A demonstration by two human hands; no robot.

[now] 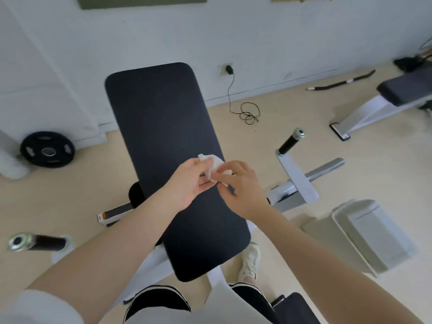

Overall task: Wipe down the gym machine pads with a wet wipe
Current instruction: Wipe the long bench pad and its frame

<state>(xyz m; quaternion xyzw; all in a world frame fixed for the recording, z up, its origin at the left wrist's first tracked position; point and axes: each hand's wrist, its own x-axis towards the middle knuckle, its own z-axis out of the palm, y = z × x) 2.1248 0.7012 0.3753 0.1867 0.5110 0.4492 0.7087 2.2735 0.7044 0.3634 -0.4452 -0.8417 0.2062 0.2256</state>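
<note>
While over pad: wipe, 2 hands.

— What sort of place is this?
— A small gym room. A long black padded bench fills the middle, a weight plate leans at the far left wall, and a second bench stands far right.
— Anything else?
— Rubber-gripped machine handles and a curved bar lying on the beige floor.

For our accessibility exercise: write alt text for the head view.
Both hands, left hand and right hand, hold a white wet wipe above a long black bench pad. A weight plate lies on the floor.
</note>
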